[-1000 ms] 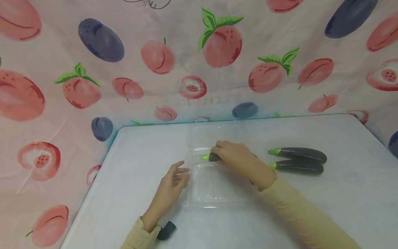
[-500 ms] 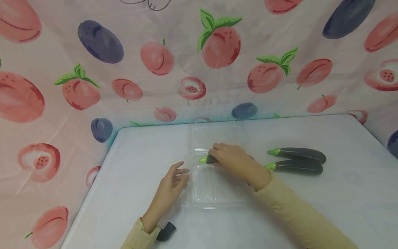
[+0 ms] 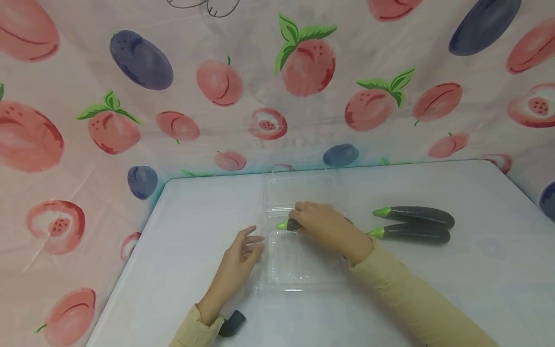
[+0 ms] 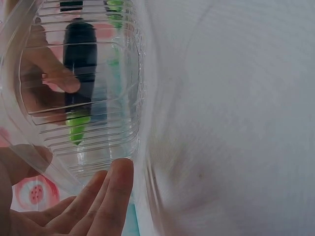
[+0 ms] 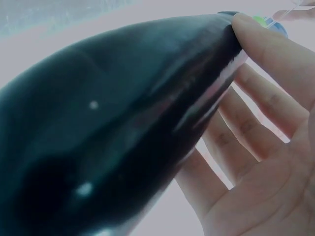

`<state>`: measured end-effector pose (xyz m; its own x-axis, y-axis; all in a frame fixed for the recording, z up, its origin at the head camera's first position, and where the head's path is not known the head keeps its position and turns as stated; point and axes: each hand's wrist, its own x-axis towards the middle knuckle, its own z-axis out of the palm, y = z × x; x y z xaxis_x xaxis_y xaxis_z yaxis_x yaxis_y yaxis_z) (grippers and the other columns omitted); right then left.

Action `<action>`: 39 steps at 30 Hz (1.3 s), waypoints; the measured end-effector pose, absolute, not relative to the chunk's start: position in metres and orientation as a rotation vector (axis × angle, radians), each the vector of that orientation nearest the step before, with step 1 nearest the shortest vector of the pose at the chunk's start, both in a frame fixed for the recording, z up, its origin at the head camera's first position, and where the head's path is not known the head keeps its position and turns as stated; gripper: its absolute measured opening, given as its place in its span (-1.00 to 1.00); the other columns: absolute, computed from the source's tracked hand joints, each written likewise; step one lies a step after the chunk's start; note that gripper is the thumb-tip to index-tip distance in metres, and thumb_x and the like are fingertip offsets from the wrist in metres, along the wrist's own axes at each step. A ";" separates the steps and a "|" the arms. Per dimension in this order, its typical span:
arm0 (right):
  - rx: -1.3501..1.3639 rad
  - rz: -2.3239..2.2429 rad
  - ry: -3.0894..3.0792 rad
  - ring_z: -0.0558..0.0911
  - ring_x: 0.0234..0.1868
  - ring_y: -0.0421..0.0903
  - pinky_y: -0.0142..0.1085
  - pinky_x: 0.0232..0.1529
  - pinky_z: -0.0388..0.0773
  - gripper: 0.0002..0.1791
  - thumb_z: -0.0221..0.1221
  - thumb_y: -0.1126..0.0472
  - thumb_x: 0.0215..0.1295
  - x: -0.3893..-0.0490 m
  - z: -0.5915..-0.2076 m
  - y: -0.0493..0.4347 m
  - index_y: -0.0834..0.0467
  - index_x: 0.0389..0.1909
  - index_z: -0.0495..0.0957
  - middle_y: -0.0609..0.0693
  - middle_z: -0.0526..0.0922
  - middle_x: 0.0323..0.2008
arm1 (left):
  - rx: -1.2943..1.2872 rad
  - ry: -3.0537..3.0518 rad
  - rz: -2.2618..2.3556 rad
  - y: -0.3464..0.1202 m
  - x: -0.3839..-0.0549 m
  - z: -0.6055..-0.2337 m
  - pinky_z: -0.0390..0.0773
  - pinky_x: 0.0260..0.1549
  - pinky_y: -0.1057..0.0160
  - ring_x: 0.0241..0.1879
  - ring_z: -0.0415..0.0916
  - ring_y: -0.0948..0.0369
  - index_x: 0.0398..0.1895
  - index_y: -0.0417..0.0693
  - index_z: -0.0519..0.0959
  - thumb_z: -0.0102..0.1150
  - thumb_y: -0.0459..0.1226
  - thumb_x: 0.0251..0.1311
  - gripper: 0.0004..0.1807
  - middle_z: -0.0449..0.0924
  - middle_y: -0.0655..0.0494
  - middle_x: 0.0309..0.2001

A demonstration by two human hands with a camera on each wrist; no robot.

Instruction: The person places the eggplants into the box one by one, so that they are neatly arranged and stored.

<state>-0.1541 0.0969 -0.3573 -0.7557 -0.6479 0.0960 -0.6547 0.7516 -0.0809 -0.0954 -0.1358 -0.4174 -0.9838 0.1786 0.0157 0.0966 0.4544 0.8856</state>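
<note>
My right hand (image 3: 327, 225) grips a dark eggplant (image 3: 293, 224) with a green stem end, over a clear plastic clamshell box (image 3: 299, 284). In the right wrist view the thumb lies along the eggplant (image 5: 123, 108), with the fingers on its other side. The stem end points left in the head view, and most of the eggplant is hidden under the hand. My left hand (image 3: 240, 253) is at the box's left side, fingers fairly straight. Its fingertips (image 4: 121, 169) lie at the clear wall in the left wrist view, where the eggplant (image 4: 80, 54) shows through the plastic.
Two more eggplants, a far one (image 3: 422, 216) and a near one (image 3: 418, 233), lie side by side right of the box. The box's lid (image 3: 301, 190) lies folded back. A small black object (image 3: 232, 323) is beside the left sleeve. Fruit-printed cloth (image 3: 269, 72) hangs behind the white table (image 3: 195, 202).
My right hand and the eggplant have shifted slightly left and closer to me over the box. The left hand and the two other eggplants have stayed in place.
</note>
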 end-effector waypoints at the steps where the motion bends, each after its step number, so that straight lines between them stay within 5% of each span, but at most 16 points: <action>1: 1.075 0.168 -2.882 0.62 -0.26 -0.17 -0.30 -0.16 0.68 -0.70 0.42 0.18 0.16 -0.154 -0.357 0.097 0.12 -0.10 0.64 -0.07 0.63 -0.29 | 0.247 2.609 1.583 -0.136 -0.096 -0.417 0.68 -0.04 0.29 0.13 0.59 0.01 0.44 -0.09 0.23 0.10 -0.13 0.45 -0.41 0.57 -0.06 0.18; 39: 1.130 0.096 -2.907 0.65 -0.28 -0.19 -0.34 -0.16 0.67 -0.72 0.44 0.14 0.12 -0.153 -0.376 0.090 0.06 -0.17 0.64 -0.11 0.67 -0.32 | 0.222 2.578 1.594 -0.135 -0.096 -0.417 0.68 -0.04 0.26 0.13 0.59 0.01 0.45 -0.08 0.23 0.11 -0.17 0.44 -0.42 0.57 -0.06 0.18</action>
